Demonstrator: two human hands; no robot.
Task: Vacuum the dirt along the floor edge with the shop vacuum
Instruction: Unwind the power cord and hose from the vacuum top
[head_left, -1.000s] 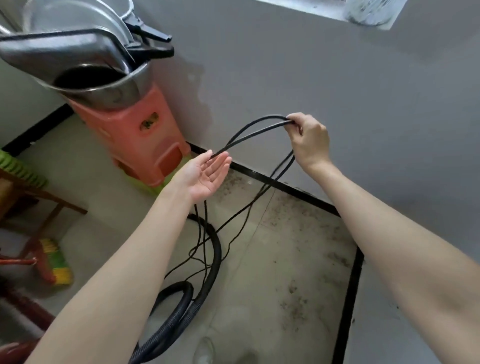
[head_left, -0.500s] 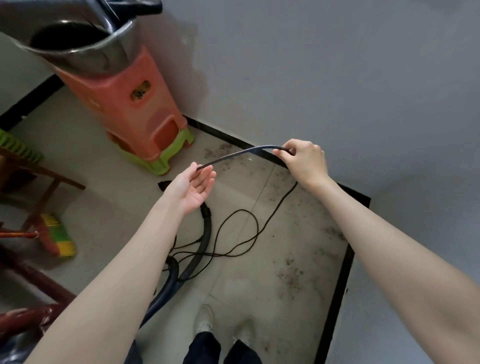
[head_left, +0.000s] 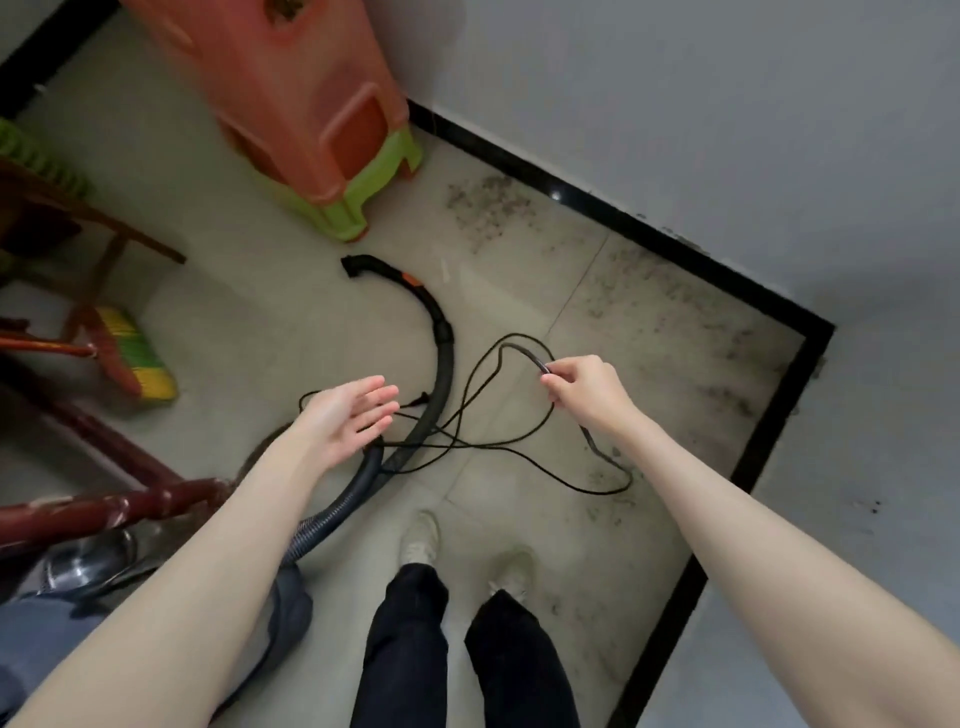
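Right hand (head_left: 589, 392) pinching the cord (head_left: 498, 447), left hand (head_left: 349, 420) spread empty above the hose (head_left: 439, 358) lying on the floor — loops crossing the hose could snag it before the dirt (head_left: 670, 322) along the wall edge is reached.

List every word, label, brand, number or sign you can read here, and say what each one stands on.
None: no readable text shows anywhere in this view.
The orange stool, the vacuum hose with its orange band, the black cord pinched by the right hand, and the broom carry no visible lettering.
The grey vacuum body at the lower left is blurred; any label there cannot be read.
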